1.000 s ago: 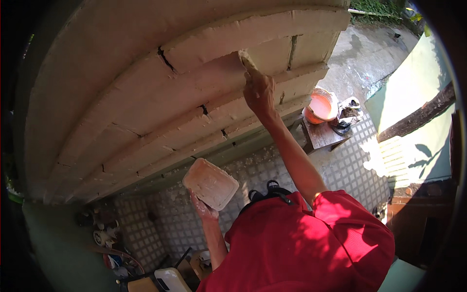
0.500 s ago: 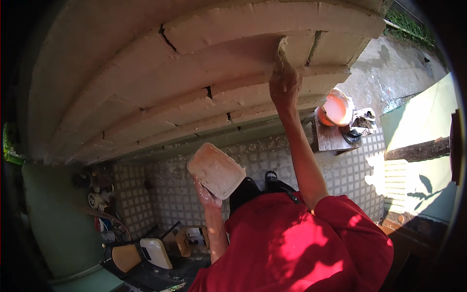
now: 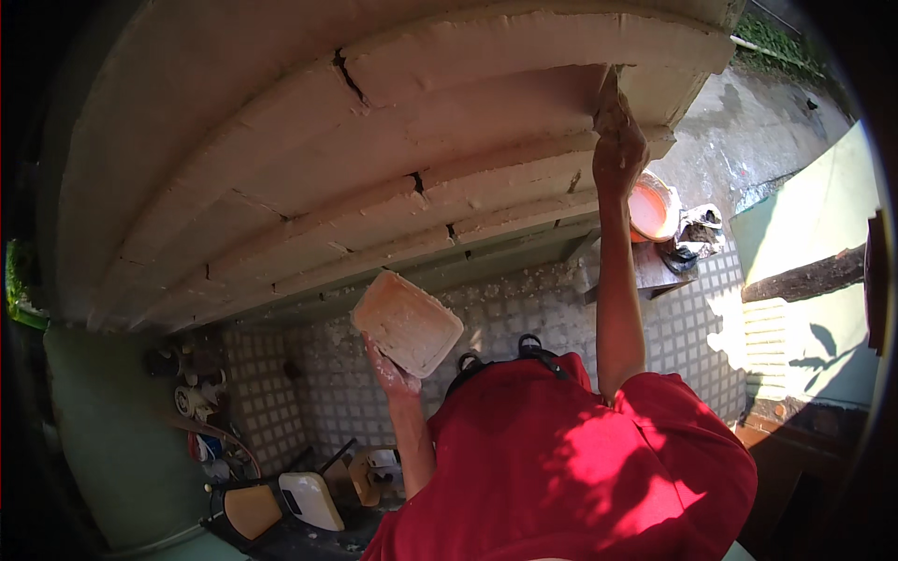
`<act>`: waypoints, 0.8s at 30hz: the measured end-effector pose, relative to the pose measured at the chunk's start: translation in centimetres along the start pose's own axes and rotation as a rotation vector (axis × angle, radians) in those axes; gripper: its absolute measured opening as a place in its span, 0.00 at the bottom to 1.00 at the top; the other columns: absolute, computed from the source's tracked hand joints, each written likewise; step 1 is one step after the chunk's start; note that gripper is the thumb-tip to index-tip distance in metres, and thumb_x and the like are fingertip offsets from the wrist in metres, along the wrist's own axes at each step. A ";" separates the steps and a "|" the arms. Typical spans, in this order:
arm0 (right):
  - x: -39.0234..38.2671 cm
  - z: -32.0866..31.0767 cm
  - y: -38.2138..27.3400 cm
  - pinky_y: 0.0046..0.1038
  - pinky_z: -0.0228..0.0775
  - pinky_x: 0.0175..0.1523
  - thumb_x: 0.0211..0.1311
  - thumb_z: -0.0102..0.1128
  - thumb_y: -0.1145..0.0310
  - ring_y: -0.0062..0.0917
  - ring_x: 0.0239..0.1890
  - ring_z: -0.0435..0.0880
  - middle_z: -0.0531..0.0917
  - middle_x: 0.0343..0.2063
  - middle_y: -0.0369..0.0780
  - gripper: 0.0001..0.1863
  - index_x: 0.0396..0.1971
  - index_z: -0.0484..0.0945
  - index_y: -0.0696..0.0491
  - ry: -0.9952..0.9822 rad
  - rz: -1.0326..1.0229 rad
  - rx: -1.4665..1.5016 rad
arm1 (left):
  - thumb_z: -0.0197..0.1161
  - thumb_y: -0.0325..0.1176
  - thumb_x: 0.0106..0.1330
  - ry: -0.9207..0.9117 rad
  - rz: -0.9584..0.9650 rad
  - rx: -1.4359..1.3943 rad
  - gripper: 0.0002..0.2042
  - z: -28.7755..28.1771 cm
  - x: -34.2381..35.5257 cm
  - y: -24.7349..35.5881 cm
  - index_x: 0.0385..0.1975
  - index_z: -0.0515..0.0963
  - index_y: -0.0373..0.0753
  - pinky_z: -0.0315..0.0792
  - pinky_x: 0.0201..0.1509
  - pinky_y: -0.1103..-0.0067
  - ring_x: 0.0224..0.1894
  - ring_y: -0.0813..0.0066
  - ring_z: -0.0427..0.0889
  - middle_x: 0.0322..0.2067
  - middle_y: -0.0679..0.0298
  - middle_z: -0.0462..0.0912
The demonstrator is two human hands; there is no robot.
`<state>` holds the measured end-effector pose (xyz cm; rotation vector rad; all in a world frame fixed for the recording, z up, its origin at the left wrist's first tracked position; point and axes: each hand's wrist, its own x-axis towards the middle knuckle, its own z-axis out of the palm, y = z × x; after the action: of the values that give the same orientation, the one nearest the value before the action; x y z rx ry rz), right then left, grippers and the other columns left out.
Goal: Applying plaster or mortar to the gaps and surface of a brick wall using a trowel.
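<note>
My left hand (image 3: 391, 369), whitened with plaster, grips a shallow rectangular tub (image 3: 409, 323) from below and the side. Pale plaster coats the inside of the tub. My right hand (image 3: 620, 159) is raised and closed round a plaster-smeared putty knife (image 3: 613, 98); its grip is mostly hidden by my fingers. The blade's edge meets the pale plastered surface (image 3: 505, 107) near its right end, just under a protruding ledge (image 3: 561, 42). Dark cracks (image 3: 348, 77) cut across the ledges to the left.
Behind my right forearm, an orange bucket (image 3: 652, 208) of pinkish liquid stands on a small stool (image 3: 659, 271) beside a crumpled plastic bag (image 3: 700, 229). Chairs (image 3: 311, 500) and assorted items (image 3: 201, 402) are at lower left. Patterned tiles (image 3: 262, 374) cover the floor.
My right hand has drawn the putty knife to the right along the surface, and smooth plaster now covers the dark crack there. The tub has shifted slightly left.
</note>
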<state>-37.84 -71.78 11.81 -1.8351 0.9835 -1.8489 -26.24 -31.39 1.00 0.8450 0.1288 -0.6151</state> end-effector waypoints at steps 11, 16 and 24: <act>-9.8 7.6 -11.9 0.45 0.72 0.36 0.52 0.50 0.80 0.47 0.31 0.82 0.81 0.31 0.52 0.27 0.56 0.74 0.53 -0.378 -0.077 0.105 | 0.52 0.54 0.70 -0.099 -0.051 0.043 0.30 -0.3 2.8 3.8 0.66 0.61 0.43 0.68 0.64 0.63 0.61 0.60 0.71 0.62 0.61 0.69; -7.4 4.1 -8.3 0.35 0.75 0.47 0.65 0.47 0.73 0.42 0.48 0.83 0.81 0.48 0.49 0.20 0.56 0.76 0.49 -0.178 0.090 0.014 | 0.51 0.55 0.69 -0.090 -0.072 0.037 0.30 -1.7 3.2 5.2 0.66 0.61 0.43 0.68 0.64 0.63 0.61 0.60 0.71 0.61 0.61 0.69; -14.9 12.4 -12.5 0.40 0.68 0.28 0.49 0.51 0.83 0.49 0.22 0.76 0.75 0.18 0.53 0.25 0.50 0.79 0.55 -0.268 0.007 0.060 | 0.52 0.55 0.70 -0.118 -0.077 0.044 0.31 -2.6 3.4 6.2 0.66 0.60 0.44 0.68 0.65 0.63 0.62 0.60 0.70 0.63 0.61 0.68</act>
<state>-21.65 -55.66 8.57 -1.9751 0.8284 -1.5585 -19.65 -27.88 2.23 0.8472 0.0404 -0.7409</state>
